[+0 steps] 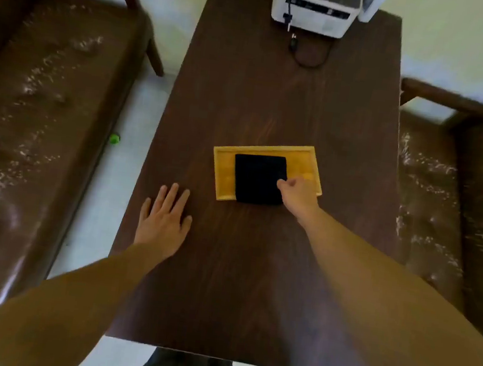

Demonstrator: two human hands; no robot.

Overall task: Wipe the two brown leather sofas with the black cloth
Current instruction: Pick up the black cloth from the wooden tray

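Presently the black cloth (258, 178), in the yellow tray (222, 177), is pinched at its edge by the right hand (297, 193); the left hand (163, 222) is spread flat. The tray could be dragged by a sideways pull.

No legible text or labels.

A sitting room or waiting area: two brown leather sofas (40, 117) (454, 207) with wooden armrests fill the frame's left and right edges, facing a long dark wooden desk (255, 259) over a pale floor (107, 185).
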